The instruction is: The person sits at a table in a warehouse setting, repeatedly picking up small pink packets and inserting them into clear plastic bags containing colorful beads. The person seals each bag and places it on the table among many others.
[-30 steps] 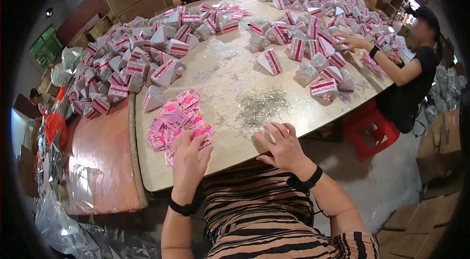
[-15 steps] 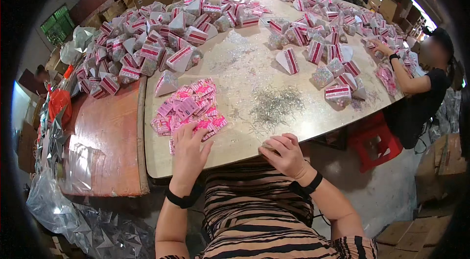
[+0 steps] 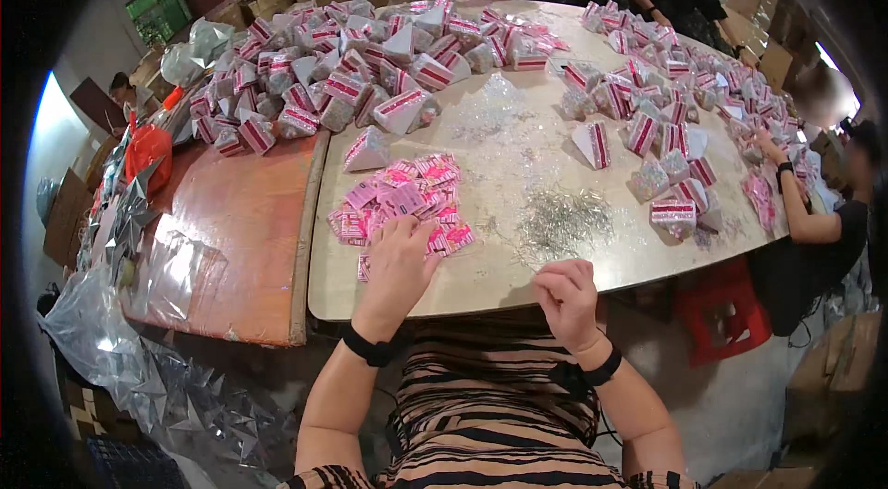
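Observation:
My left hand (image 3: 398,265) reaches over the near edge of a pile of pink printed cards (image 3: 421,198), fingers stretched out, fingertips touching the pile, thumb apart. My right hand (image 3: 567,304) is at the front edge of the table, its fingers curled in and pressed together; whatever they may hold is hidden. Just beyond it lies a loose heap of thin silver pins (image 3: 564,222). A glittery wedge shaped like a cake slice (image 3: 367,150), white-sided, sits behind the cards.
A large heap of similar striped wedges (image 3: 342,86) covers the table's far left, more (image 3: 647,133) the right. Clear glitter bits (image 3: 490,107) lie mid-table. An orange-brown board (image 3: 227,239) adjoins on the left. A red stool (image 3: 726,313) stands at right. Several people work around the table.
The whole view has shifted, so the table sits farther right in the picture. My left hand has moved slightly farther onto the cards. My right hand has turned more upright, fingers still curled.

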`<state>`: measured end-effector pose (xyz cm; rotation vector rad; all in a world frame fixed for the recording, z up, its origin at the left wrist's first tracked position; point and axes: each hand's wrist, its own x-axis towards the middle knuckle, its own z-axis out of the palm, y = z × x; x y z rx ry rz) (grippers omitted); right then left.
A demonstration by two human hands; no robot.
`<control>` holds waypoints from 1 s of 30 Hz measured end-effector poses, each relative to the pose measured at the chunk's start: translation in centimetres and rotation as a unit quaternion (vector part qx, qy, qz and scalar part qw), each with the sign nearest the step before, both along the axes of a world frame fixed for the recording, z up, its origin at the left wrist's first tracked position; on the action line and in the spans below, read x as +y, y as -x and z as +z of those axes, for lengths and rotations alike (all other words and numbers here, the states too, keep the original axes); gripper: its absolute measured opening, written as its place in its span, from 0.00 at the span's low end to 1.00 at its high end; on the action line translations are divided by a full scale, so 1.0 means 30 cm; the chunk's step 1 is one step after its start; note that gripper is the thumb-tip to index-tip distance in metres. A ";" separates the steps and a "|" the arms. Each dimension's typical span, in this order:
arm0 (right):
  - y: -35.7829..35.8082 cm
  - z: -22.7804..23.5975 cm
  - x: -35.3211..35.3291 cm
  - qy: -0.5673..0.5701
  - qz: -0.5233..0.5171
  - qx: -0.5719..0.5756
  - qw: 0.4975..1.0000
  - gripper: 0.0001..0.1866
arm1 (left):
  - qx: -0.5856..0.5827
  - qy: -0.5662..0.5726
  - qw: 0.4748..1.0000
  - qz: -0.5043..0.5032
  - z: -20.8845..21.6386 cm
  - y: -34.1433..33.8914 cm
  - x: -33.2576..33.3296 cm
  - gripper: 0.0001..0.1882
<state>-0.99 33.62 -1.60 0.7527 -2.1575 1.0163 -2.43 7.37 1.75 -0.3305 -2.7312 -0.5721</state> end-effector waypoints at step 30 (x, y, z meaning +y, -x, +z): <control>0.138 0.134 -0.230 0.455 0.271 -0.347 0.774 0.03 | -0.258 -0.671 0.620 -0.315 0.029 -0.004 -0.017 0.35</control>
